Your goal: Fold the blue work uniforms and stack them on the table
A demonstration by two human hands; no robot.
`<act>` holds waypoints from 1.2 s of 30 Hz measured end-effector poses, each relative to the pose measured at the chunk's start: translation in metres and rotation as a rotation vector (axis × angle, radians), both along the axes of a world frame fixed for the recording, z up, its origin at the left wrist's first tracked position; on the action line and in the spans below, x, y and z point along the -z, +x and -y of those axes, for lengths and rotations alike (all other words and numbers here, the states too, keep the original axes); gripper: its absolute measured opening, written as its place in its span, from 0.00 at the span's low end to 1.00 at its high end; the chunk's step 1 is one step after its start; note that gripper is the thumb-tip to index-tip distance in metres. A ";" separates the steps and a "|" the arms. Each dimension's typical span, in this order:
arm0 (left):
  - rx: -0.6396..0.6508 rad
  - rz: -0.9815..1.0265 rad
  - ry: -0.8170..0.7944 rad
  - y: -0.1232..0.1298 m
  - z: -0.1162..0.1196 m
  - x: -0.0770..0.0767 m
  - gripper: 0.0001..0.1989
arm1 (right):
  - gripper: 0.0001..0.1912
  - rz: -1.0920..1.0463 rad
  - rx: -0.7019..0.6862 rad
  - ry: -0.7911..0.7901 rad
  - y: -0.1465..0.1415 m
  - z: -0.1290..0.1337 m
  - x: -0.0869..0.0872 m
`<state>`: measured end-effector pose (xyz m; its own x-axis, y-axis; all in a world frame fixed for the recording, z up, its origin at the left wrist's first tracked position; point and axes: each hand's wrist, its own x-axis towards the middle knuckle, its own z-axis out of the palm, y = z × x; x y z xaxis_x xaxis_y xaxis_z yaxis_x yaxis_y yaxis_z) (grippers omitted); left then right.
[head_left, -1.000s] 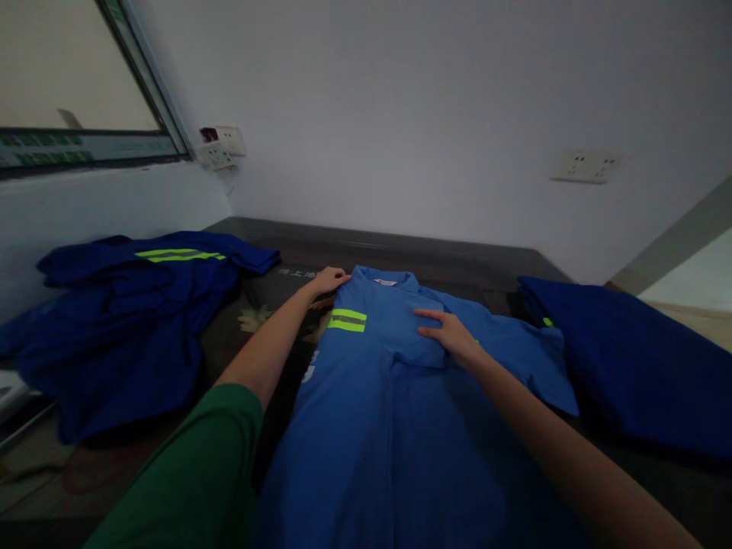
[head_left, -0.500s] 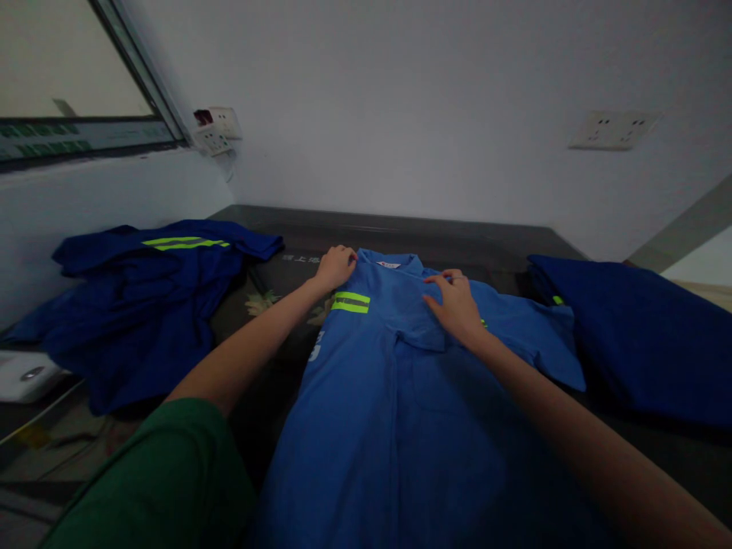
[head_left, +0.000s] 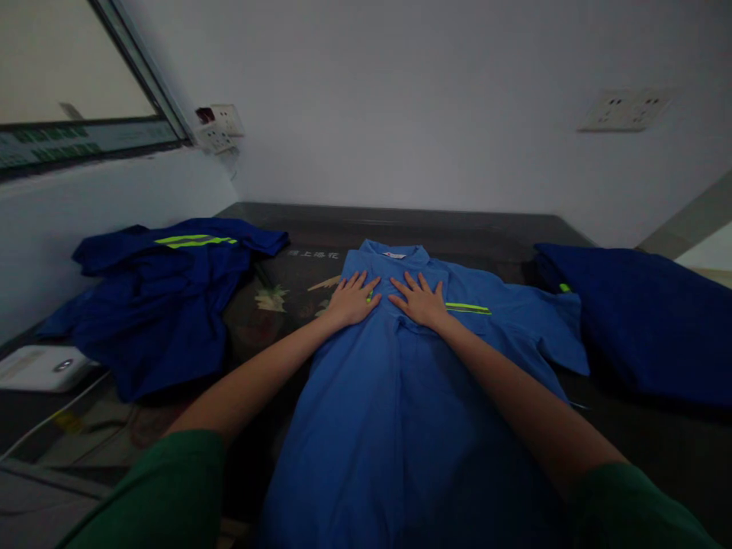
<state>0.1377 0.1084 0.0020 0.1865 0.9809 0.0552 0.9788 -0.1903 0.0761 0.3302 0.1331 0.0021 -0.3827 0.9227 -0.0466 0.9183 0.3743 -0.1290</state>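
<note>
A light blue work shirt (head_left: 348, 412) with yellow-green stripes lies spread on the dark table, its collar toward the wall. My left hand (head_left: 353, 299) rests flat on the upper chest with fingers spread, covering most of one stripe. Beside it, my right hand (head_left: 420, 301) is also flat on the cloth, just below the collar, fingers apart. Neither hand grips anything. The shirt's left side is turned inward, while a short sleeve stretches out to the right. The lower end of the shirt runs out of view.
At the left is a crumpled dark blue shirt (head_left: 165, 305) with a striped band. A folded stack of dark blue cloth (head_left: 640, 328) lies at the right. Near the left edge sits a white device (head_left: 46, 368) with a cable. Wall sockets (head_left: 629, 110) are above the dark table (head_left: 457, 225).
Both hands have come down flat on the shirt's chest; the left has left the collar edge and moved toward me. The fold over the middle has been laid flatter. The view has shifted slightly.
</note>
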 end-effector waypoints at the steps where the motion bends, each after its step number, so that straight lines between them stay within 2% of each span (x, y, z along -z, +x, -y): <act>1: 0.001 -0.002 0.003 0.000 -0.005 0.000 0.29 | 0.32 0.012 0.003 -0.006 -0.001 -0.005 -0.001; 7: 0.021 0.006 0.010 -0.005 -0.030 0.004 0.29 | 0.33 0.020 0.021 -0.010 -0.009 -0.028 -0.004; 12: 0.095 -0.006 0.028 -0.008 -0.030 0.001 0.28 | 0.33 0.011 0.007 -0.031 -0.003 -0.016 -0.008; 18: 0.368 -0.002 0.108 -0.004 -0.012 -0.002 0.24 | 0.30 -0.038 -0.075 0.041 0.021 0.020 -0.009; 24: 0.575 0.090 -0.046 0.004 0.025 -0.005 0.25 | 0.22 -0.079 -0.282 0.164 0.042 0.050 -0.017; 27: 0.621 0.144 -0.073 0.003 0.031 -0.007 0.24 | 0.15 -0.067 -0.340 0.190 0.042 0.061 -0.022; 32: 0.573 0.334 -0.073 0.004 0.011 -0.014 0.19 | 0.13 -0.181 -0.368 0.156 0.051 0.078 -0.030; 36: 0.504 0.359 0.070 0.017 -0.024 -0.020 0.15 | 0.12 -0.430 -0.187 0.138 0.095 0.100 -0.042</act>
